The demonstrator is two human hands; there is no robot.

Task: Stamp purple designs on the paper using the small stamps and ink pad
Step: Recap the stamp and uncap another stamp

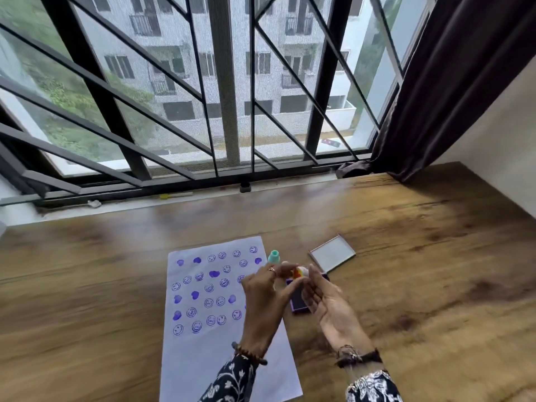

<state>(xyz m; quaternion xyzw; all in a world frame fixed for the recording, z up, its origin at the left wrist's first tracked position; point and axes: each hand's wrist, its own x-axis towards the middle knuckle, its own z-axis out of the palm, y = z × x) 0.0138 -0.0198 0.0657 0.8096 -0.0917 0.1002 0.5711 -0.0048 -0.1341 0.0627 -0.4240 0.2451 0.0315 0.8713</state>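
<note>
Sat at a wooden tabletop (406, 256) under a barred window (203, 97), dark curtain (449, 82) drawn back far to the right of the hands.

Left of both hands: white paper (203, 358), upper half crowded with purple smiley rings and solid purple blobs, lower half bare. Partly covered along its right edge by the left hand and patterned sleeve (232, 381).

Left hand (264, 300), ringed and braceleted, raised above the paper's edge, fingertips pinched on a small orange-and-white stamp (298, 272). Just beyond that hand's fingertips: a teal stamp (274, 256), upright, untouched.

Between and beneath the two hands: the purple ink pad (295, 303), uncovered, mostly hidden by the fingers.

Right hand (324, 303), palm turned up and loosely curled, fingertips meeting the same stamp from the other side. Stamp apparently shared between both hands; could not tell which one bore its weight.

Beyond the right hand: the pad's lid (332, 253), lying open side up, clear of the work.

Judged to be mid-task, a fresh stamp being readied or turned face down before inking. Next move likely to call for a press onto the pad below, then a carry leftward to the bare lower paper. Teal stamp near that route, easy to knock; wet prints to be kept from under the wrist.
</note>
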